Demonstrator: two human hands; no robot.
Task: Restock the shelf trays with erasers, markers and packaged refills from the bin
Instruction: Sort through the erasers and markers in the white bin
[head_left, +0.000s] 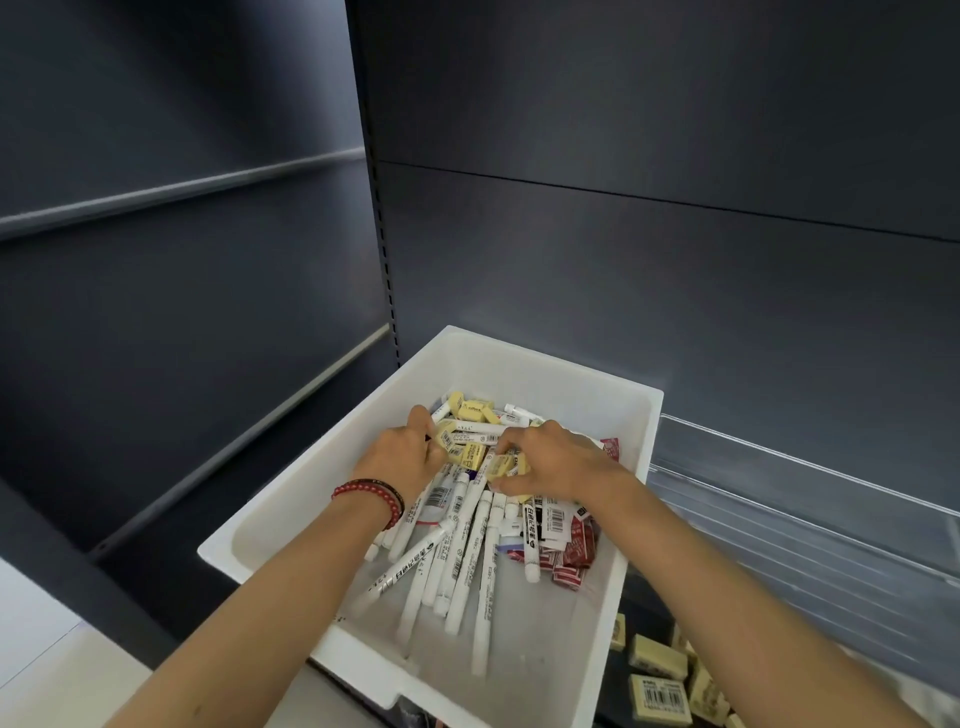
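two hands worked in one white bin (524, 366) that sat at the front of a dark shelf (727, 291). the left hand (402, 454), with a red bead bracelet (371, 493) on its wrist, lay at the left of a pile of yellow erasers (470, 410), about nine of them showing at the far end of the bin. its fingers curled down into the pile, and whether they clamped anything could not be told. the right hand (558, 462) lay just beside it, thumb and curled fingers pinching a yellow eraser (498, 466) at the near edge of that pile.

at least a dozen white markers (465, 545) lay lengthwise in the middle of the bin, overlapping, partly under both hands. red packaged refills (574, 556) were heaped against the right wall; they overlapped too much to count, and one more red pack (612, 448) showed beyond the right wrist.

right of the bin stood clear tray dividers (779, 499). below them, about six shelved erasers (658, 699) lay on a lower level.
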